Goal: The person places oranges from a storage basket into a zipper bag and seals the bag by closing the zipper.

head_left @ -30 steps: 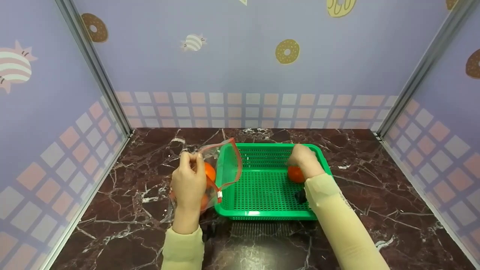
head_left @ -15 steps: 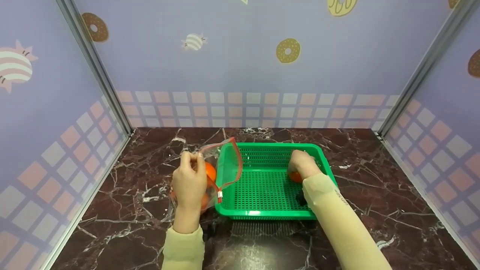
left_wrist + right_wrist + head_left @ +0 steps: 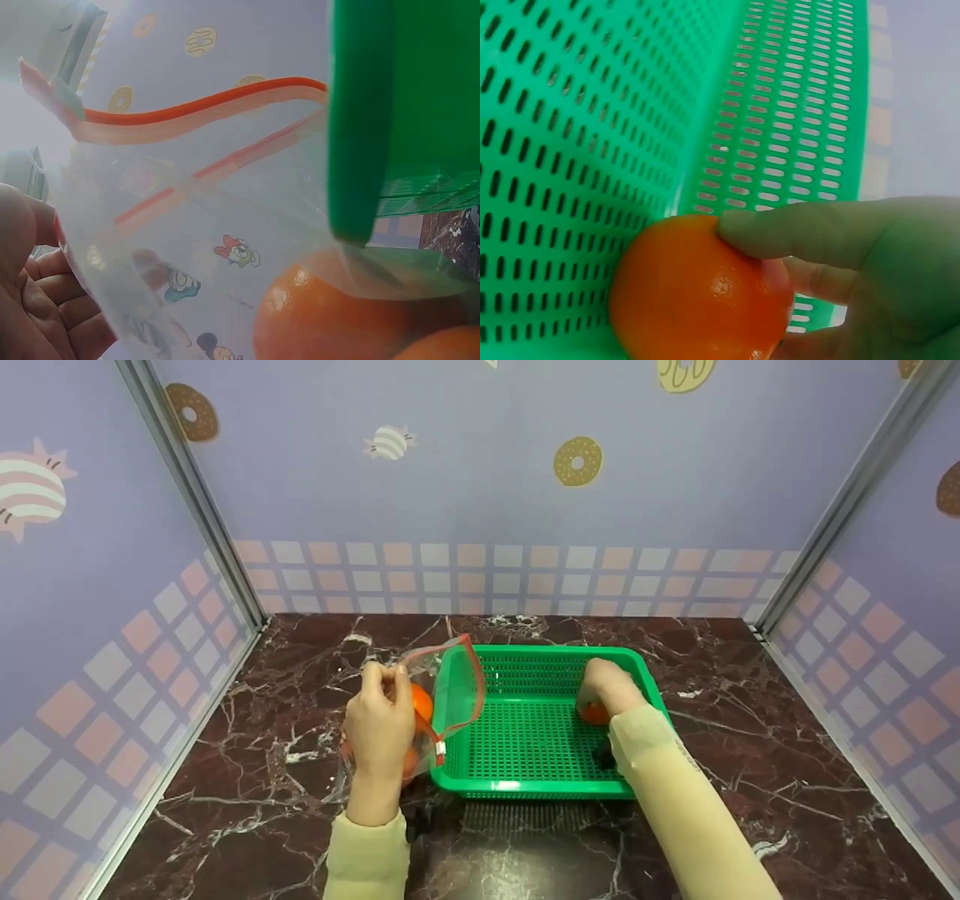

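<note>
My left hand (image 3: 379,727) pinches the edge of a clear zip bag (image 3: 461,697) with a red-orange seal strip and a slider. The bag's mouth gapes to the right and overlaps the left rim of a green basket (image 3: 525,786). Inside the bag lie oranges (image 3: 337,315), partly hidden by that hand in the head view. In the right part of the basket, my right hand (image 3: 609,686) holds another orange (image 3: 697,300), its thumb on the upper side and fingers behind. The head view shows just a part of this fruit below the hand.
The basket has slotted walls and stands on a dark red marbled table (image 3: 255,840). Purple patterned panels (image 3: 480,495) enclose the table at the back and both sides. A dark piece (image 3: 602,754) shows beneath the right wrist.
My right hand has come down around the orange in the basket, and less of the fruit shows beneath it. The left hand and the bag have barely moved.
</note>
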`<state>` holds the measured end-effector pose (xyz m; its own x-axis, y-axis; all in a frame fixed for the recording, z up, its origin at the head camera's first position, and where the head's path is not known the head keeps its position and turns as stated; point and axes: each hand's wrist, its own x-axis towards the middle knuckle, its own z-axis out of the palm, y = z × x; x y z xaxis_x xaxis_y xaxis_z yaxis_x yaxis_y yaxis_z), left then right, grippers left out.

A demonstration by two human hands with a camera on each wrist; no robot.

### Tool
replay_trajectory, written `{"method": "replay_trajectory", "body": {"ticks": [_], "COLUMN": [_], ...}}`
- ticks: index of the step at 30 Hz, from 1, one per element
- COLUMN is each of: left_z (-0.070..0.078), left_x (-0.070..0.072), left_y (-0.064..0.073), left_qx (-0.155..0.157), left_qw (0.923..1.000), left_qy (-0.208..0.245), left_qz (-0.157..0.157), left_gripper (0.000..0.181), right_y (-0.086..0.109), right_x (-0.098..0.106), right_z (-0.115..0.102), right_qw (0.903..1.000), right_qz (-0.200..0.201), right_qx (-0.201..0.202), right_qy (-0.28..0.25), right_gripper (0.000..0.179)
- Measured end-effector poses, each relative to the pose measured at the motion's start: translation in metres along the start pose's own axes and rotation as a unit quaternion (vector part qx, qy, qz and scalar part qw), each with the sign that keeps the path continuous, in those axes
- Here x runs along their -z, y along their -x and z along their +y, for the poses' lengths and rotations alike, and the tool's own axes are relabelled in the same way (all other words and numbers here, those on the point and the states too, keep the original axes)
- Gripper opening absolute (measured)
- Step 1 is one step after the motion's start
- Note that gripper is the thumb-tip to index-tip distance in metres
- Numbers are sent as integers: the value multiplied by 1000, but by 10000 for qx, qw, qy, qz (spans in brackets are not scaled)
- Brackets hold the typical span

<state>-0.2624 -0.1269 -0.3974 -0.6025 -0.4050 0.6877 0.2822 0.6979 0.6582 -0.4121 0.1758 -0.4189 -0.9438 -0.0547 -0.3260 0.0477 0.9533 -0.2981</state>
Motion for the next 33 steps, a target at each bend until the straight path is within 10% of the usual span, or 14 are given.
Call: {"method": "replay_trajectory", "body": {"ticks": [8,24,33], "left_z": [-2,-3,-3], "left_x": [0,-1,-2], "left_y": [0,0,-1], "left_qx": [-32,-130,-163], "left_qw": [10000,9999,9999], "left_qy": [41,13,-31], "left_qz": [-29,3,48], "left_gripper": [15,14,14], "right_y": [8,38,58], "right_x": [14,30,27], "right_z": [-2,-15,-24], "right_qw": [9957,9742,9319], "right_qz": [-212,17,109], "right_qx": [311,588,1131], "right_qy": [-847,-2179,-3445], "right_gripper": [56,59,57]}}
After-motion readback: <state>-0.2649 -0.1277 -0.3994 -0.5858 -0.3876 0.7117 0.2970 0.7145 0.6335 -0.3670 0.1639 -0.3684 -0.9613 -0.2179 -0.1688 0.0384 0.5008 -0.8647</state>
